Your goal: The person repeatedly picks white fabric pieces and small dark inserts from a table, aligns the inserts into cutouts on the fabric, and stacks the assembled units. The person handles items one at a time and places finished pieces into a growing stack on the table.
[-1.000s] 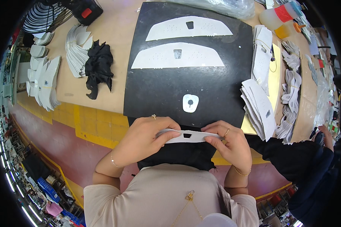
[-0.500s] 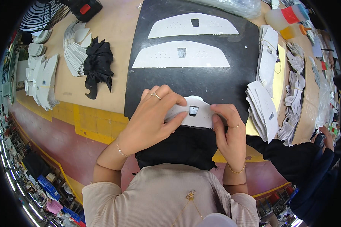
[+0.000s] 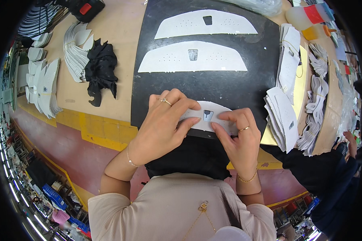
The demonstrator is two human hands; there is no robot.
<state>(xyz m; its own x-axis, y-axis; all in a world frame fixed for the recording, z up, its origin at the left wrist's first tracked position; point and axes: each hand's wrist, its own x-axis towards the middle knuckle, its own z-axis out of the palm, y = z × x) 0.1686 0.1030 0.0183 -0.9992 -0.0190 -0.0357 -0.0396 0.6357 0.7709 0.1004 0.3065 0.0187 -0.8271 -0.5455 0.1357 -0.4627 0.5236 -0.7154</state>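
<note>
At the near edge of the black board, my left hand and my right hand hold a white curved-edged sheet piece between thumbs and fingertips. In its middle is a small tapered window, showing pale grey with a dark mark inside. My left thumb and index finger grip just left of the window, and my right ones just right of it. The piece's outer ends are hidden behind my hands. Two similar white pieces, one nearer and one farther, lie flat beyond, each with a window and small holes.
The black board lies on a tan table. To the right are stacked white pieces, banded bundles and a bottle with a red band. A black cloth and more white stacks lie left. Another person's hand shows far right.
My right hand has shifted left along the piece, its thumb and index finger now closer to the window. The dark mark within the window looks different. My left hand stays nearly in place.
</note>
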